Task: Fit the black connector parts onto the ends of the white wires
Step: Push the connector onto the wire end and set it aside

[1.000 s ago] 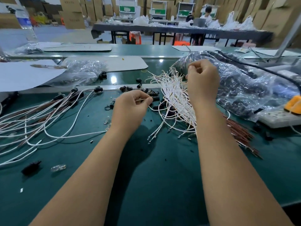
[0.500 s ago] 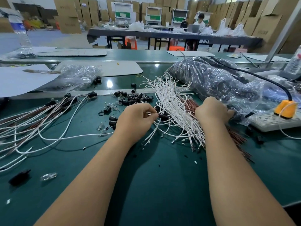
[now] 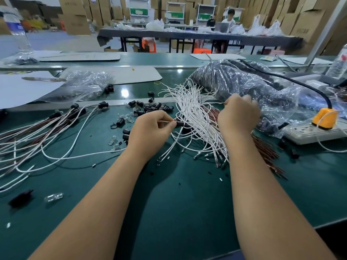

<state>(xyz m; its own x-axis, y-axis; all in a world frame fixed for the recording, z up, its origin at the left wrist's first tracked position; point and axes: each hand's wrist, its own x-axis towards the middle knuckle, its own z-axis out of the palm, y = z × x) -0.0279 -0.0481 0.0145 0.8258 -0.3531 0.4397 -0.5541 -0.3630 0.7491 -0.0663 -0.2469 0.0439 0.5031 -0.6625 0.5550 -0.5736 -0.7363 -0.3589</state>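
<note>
Both hands are working at the heap of white wires (image 3: 195,124) on the green worktop (image 3: 187,203): the left hand (image 3: 150,134) is pinching a black connector part (image 3: 179,124) at its fingertips together with a thin wire end, much as it was a second ago, while the right hand (image 3: 237,115) is curling its fingers round a single wire near the far edge of the heap. That hand was raised high a second ago, then dropped low onto the bundle, and is now lifting again, which suggests it is drawing out the next wire to feed into the held part. Loose connector parts (image 3: 155,106) are lying just beyond the left hand, and finished wires with black ends (image 3: 56,126) are spreading out to the left, so many bare wires are still waiting.
</note>
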